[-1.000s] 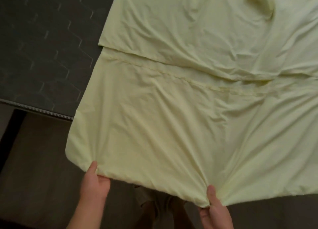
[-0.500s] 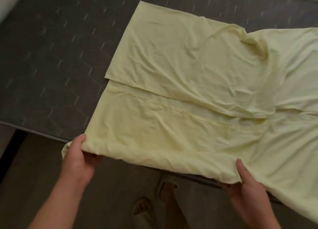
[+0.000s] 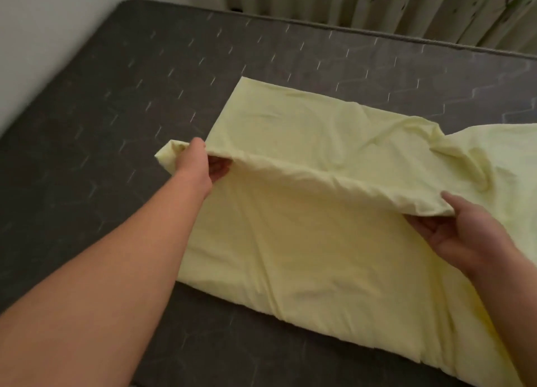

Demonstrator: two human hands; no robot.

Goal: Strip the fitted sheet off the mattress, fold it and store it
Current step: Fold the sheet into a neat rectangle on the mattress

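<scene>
A pale yellow fitted sheet (image 3: 305, 241) lies partly folded on the bare dark grey mattress (image 3: 116, 110). Its near edge is lifted and carried over toward the far side, forming a raised fold across the middle. My left hand (image 3: 200, 163) grips the left end of that lifted edge, thumb on top. My right hand (image 3: 465, 229) pinches the right end, fingers underneath and thumb above. More sheet trails off to the right, wrinkled.
A white wall (image 3: 43, 38) stands at the far left behind the mattress corner. A patterned curtain (image 3: 377, 3) hangs along the far side. The mattress's near edge runs along the bottom of the view.
Both hands have lifted the sheet's near edge from the mattress's front edge and carried it forward over the sheet. The view has tilted up, now showing wall and curtain.
</scene>
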